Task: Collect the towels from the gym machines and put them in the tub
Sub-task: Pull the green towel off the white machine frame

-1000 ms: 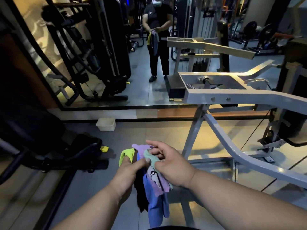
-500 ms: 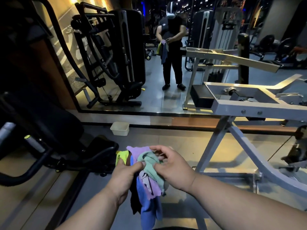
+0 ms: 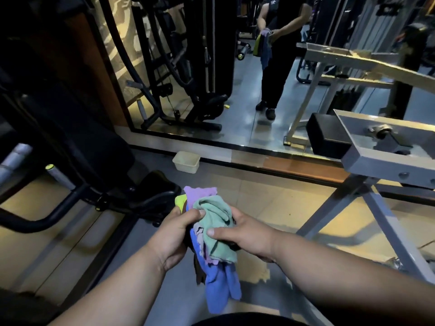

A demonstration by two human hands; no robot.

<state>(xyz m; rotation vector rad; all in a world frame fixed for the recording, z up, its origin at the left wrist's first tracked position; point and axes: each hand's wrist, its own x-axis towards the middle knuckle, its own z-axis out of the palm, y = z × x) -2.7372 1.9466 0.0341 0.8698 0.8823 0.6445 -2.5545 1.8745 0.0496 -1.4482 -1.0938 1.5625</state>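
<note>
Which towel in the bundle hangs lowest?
The blue towel. It dangles below both hands, past the green towel on top and the purple towel sticking up at the back; the yellow towel only peeks out left.

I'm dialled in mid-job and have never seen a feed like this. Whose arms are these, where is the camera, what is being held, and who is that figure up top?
The camera sits on a person's head, looking forward and down, so the two bare arms are the wearer's own. The left hand and right hand together clutch a bundle of small coloured cloth towels: green on top, purple, yellow and blue beneath. Ahead on the floor, against the base of a wall mirror, stands a small pale plastic tub, where the towels belong. The figure up top is the wearer's reflection. A black exercise machine is on the left, a grey steel-framed machine on the right.
</note>
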